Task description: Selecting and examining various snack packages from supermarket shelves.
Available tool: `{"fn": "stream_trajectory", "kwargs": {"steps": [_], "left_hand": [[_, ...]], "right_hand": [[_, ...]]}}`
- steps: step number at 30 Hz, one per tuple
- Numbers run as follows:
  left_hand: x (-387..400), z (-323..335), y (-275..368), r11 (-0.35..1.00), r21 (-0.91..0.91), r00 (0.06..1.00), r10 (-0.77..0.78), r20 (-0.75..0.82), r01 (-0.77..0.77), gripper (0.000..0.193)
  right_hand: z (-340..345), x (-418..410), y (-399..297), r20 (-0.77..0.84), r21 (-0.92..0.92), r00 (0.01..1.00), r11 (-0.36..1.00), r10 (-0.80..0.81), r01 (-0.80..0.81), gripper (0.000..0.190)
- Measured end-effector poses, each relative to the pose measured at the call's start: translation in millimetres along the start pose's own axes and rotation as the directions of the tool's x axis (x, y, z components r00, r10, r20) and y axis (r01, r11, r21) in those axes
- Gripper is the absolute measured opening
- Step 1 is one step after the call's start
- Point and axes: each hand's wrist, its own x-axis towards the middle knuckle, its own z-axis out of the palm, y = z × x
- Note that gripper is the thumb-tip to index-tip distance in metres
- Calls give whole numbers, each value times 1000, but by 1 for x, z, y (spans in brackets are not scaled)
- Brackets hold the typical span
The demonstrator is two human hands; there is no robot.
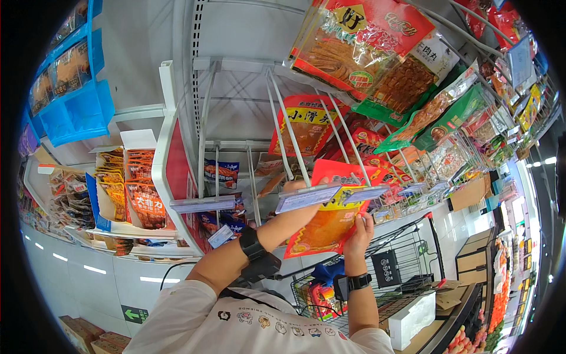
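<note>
A red plastic snack packet point(325, 225) with a yellow label hangs tilted before me, partly behind the shelf's price-tag holders. My left hand point(305, 194) reaches up behind one holder point(308, 199) and pinches the packet's upper left edge; part of this hand is hidden. The fingers of my right hand point(360, 234) grip its lower right edge, with the thumb at the rim. Above, a matching red packet point(307, 126) hangs among white metal display hooks point(287, 119). Both wrists wear black strapped devices.
Large food packets point(353, 53) hang at the upper right. Boxed snacks point(143, 190) stand on the left shelf, beside a white upright divider point(166, 163). A wire shopping cart point(398, 256) holding goods stands beyond my right arm, near a white foam box point(411, 318).
</note>
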Motion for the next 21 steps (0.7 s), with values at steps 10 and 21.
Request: {"fn": "stream_trajectory", "kwargs": {"steps": [10, 21], "left_hand": [[12, -14, -22, 969, -91, 958, -240, -156, 228, 36], [-37, 22, -24, 958, -254, 888, -227, -401, 130, 11]], "right_hand": [[22, 17, 56, 200, -372, 975, 913, -98, 168, 25], [-116, -71, 21, -4, -449, 977, 872, 215, -194, 16]]}}
